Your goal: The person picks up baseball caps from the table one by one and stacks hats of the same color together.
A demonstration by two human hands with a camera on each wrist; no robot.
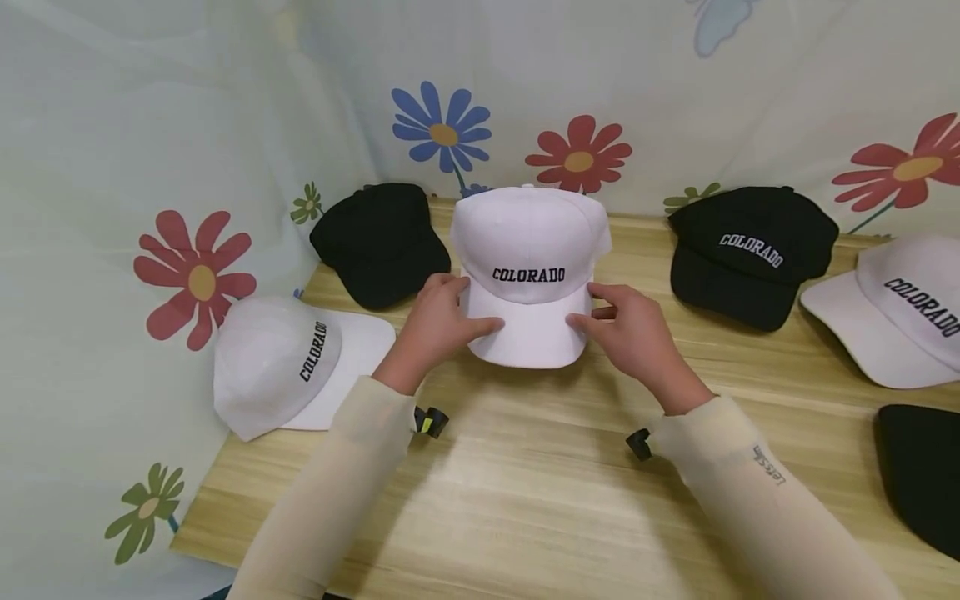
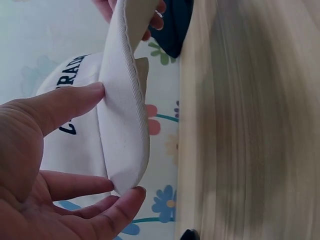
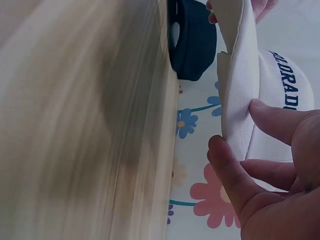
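Note:
A white baseball cap (image 1: 528, 237) with black COLORADO lettering is held up over the table, its brim toward me. My left hand (image 1: 438, 321) pinches the left side of the brim, thumb on top and fingers at the edge and underneath. On the opposite side my right hand (image 1: 630, 329) grips the brim the same way. Both wrist views show the brim (image 2: 122, 115) raised above the wood, and in the right wrist view the brim (image 3: 242, 85) lies between thumb and fingers.
On the wooden table (image 1: 510, 483), a black cap (image 1: 382, 242) and a white cap (image 1: 277, 358) sit left. To the right are a black COLORADO cap (image 1: 750, 250), another white cap (image 1: 892, 308) and a black brim (image 1: 922, 475). A flowered cloth (image 1: 262, 100) hangs behind.

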